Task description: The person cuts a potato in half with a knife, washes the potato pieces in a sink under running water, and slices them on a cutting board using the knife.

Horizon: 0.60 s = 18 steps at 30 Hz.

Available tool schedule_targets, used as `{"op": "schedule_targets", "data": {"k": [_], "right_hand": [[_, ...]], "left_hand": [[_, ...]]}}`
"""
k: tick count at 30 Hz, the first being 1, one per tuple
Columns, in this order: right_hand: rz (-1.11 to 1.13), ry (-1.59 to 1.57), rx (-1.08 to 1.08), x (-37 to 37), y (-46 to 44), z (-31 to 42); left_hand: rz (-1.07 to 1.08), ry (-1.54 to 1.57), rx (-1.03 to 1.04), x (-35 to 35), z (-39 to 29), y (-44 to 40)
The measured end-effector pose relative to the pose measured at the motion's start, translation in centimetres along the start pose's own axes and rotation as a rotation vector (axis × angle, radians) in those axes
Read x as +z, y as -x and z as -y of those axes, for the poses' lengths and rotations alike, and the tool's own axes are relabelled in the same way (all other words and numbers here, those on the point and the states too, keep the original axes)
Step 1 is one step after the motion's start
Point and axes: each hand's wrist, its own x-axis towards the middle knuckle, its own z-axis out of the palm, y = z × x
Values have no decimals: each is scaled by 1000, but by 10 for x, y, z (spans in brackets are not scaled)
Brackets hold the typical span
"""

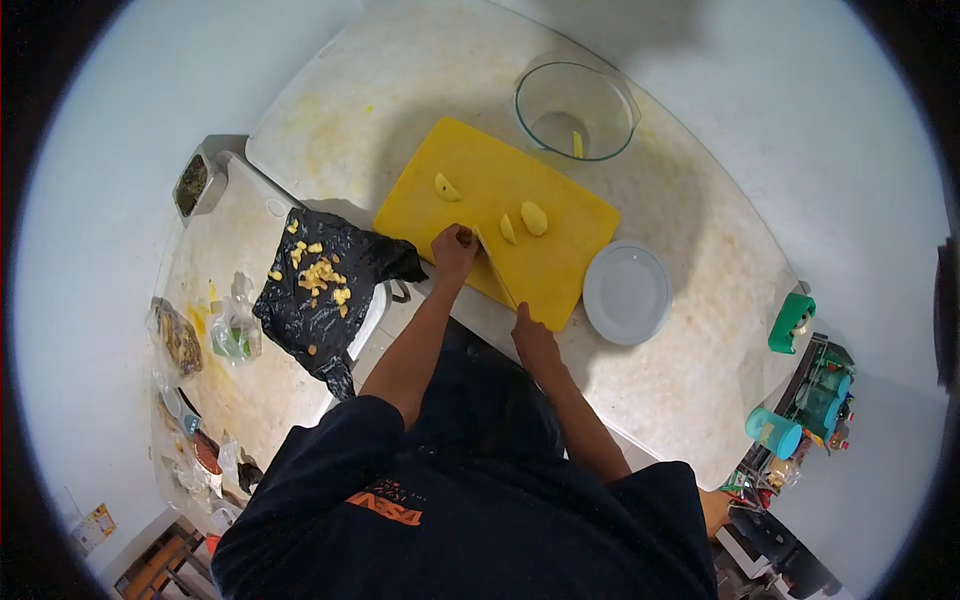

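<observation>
My right hand (535,338) is closed around the handle of a knife (496,268), at the near edge of a yellow cutting board (560,190). The blade slants up and left across the board toward my left hand (455,252). Those left fingers are curled at the board's near-left side, around a pale potato piece that they mostly hide. Beyond the knife lie a potato wedge (507,229) and a larger peeled potato piece (534,218). Another wedge (447,187) rests farther left on the board.
A glass bowl (578,68) with a pale strip in it stands behind the board. To the right is a white plate (627,293). On the left, a black plastic bag (290,318) carries peelings (322,276). A metal container (208,190) and plastic bags (235,330) sit farther left.
</observation>
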Motion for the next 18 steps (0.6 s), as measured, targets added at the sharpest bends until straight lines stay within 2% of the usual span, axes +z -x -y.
{"op": "schedule_targets", "data": {"k": [5, 8, 11, 14, 17, 18], "right_hand": [[29, 34, 2, -8, 28, -14], [185, 3, 130, -15, 29, -16], [81, 40, 3, -17, 53, -23], [12, -51, -25, -17, 69, -28], [-35, -102, -7, -17, 66, -18], [-63, -129, -37, -15, 61, -15]], "left_hand": [[24, -73, -6, -1, -4, -4], [4, -79, 28, -4, -5, -3], [62, -69, -34, -3, 0, -8], [52, 3, -37, -4, 3, -8], [133, 208, -233, -5, 10, -11], [114, 200, -220, -5, 9, -8]]}}
